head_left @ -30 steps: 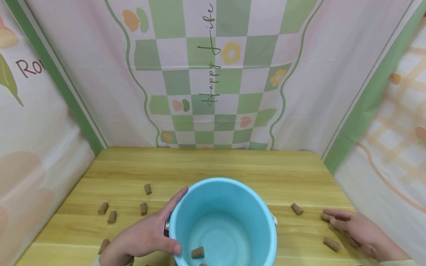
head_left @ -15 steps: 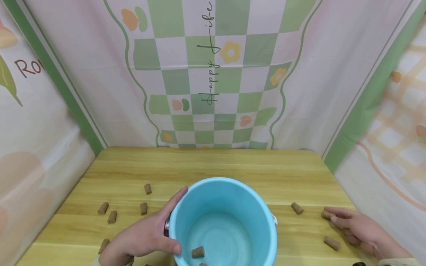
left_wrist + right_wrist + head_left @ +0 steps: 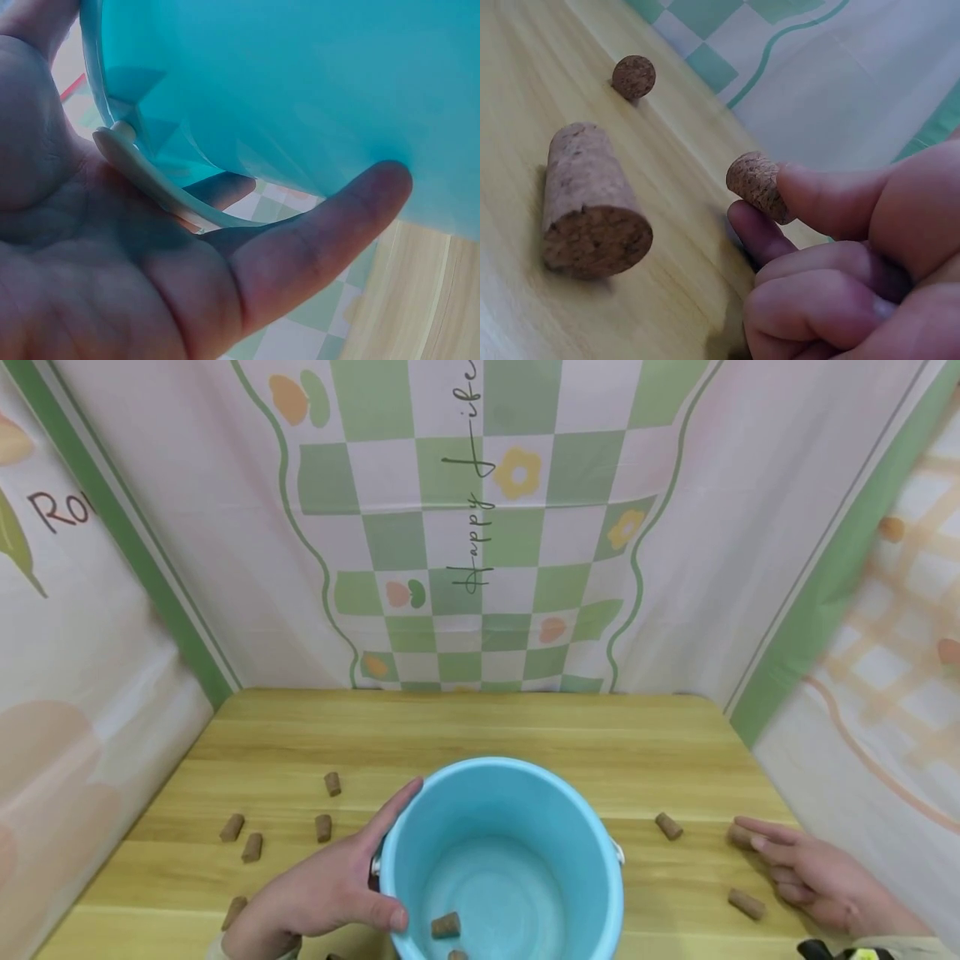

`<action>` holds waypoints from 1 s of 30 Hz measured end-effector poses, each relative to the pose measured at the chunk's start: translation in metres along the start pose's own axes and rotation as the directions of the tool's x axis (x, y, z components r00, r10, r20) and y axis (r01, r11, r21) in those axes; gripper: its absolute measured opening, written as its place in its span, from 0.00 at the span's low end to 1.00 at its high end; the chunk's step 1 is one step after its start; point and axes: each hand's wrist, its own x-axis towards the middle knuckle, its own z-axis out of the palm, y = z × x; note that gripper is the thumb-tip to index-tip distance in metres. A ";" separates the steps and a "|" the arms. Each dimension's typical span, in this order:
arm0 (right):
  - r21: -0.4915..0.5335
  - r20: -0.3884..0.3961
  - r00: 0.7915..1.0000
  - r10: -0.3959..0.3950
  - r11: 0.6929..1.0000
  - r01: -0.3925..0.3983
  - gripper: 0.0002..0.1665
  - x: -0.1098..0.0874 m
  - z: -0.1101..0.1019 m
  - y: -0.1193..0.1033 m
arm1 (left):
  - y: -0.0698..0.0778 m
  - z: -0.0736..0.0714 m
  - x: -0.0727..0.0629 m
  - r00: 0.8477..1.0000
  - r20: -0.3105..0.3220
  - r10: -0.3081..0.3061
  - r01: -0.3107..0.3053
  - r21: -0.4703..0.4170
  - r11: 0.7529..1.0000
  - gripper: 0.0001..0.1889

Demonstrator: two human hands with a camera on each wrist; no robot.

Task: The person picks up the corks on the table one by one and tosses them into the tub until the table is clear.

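Observation:
My left hand (image 3: 341, 889) grips the left side of a light blue bucket (image 3: 498, 762), thumb over the rim. In the left wrist view its fingers lie along the bucket's outer wall, beside the pale handle (image 3: 146, 176). Inside the bucket, a cork (image 3: 446, 925) lies on the bottom, and part of another shows at the lower frame edge. To the right, my right hand (image 3: 813, 877) pinches a tapered cork (image 3: 756, 184) between thumb and index finger, close over the table; the other fingers are curled. Two loose corks (image 3: 596, 202) lie near that hand.
On the wooden table (image 3: 480, 722), several corks (image 3: 323, 828) lie scattered left of the bucket, one (image 3: 234, 912) right by my left forearm. A printed cloth (image 3: 480, 543) hangs behind the table, with more cloth at both sides. A black and yellow object (image 3: 840, 952) shows at my right wrist.
My right thumb and index finger have closed on the cork and shifted it slightly right and away. My left hand and the bucket have stayed in place.

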 end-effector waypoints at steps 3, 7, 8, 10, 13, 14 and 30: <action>0.056 0.047 0.999 -0.023 0.998 0.021 0.28 0.002 0.001 -0.002 | 0.000 0.000 0.000 1.000 0.001 -0.002 0.002 -0.008 1.000 0.58; 0.052 0.103 0.992 -0.070 0.997 0.064 0.29 0.007 0.009 -0.010 | 0.001 0.000 0.000 1.000 0.003 -0.002 0.002 -0.016 1.000 0.58; 0.047 0.118 0.990 -0.082 0.996 0.077 0.30 0.009 0.012 -0.013 | 0.001 0.000 0.000 1.000 0.003 -0.003 0.003 -0.018 1.000 0.58; 0.035 0.146 0.984 -0.101 0.995 0.097 0.30 0.011 0.020 -0.018 | 0.002 0.000 0.000 1.000 0.003 -0.010 0.010 -0.021 1.000 0.58; 0.021 0.173 0.976 -0.134 0.991 0.133 0.30 0.016 0.036 -0.026 | 0.002 0.000 0.000 1.000 0.005 -0.012 0.012 -0.024 1.000 0.58; 0.025 0.184 0.973 -0.141 0.990 0.139 0.30 0.018 0.041 -0.028 | 0.002 0.000 0.000 1.000 0.005 -0.014 0.014 -0.023 1.000 0.58; -0.100 0.274 0.936 -0.220 0.962 0.255 0.28 0.034 0.151 -0.074 | 0.002 0.001 0.000 1.000 -0.004 -0.015 0.015 -0.013 1.000 0.58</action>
